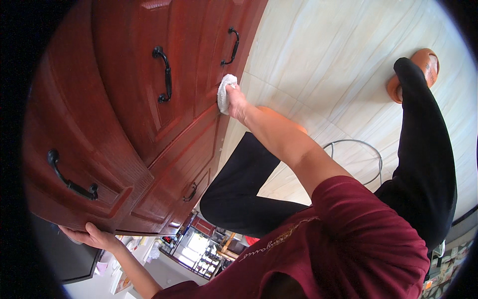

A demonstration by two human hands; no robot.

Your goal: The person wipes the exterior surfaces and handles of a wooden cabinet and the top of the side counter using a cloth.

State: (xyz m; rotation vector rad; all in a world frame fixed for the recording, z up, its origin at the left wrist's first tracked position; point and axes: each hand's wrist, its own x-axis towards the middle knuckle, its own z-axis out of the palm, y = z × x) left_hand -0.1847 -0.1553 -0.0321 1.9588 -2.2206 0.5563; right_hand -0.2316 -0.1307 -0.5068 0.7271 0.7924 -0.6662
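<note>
Apparently wiping the red-brown cabinet (134, 117) — clutching white cloth (223, 99) in right hand (235, 102), low on its front; resting left hand (98, 238), fingers outstretched, at top edge — probably needing even pressure next.

Glossy wooden cabinet (130, 117); rough cloth (223, 95); smooth tiles (323, 60).

Free passage along red cabinet front (127, 84), with jutting black handles (168, 77) and bent knee (214, 203) as obstacles
</note>
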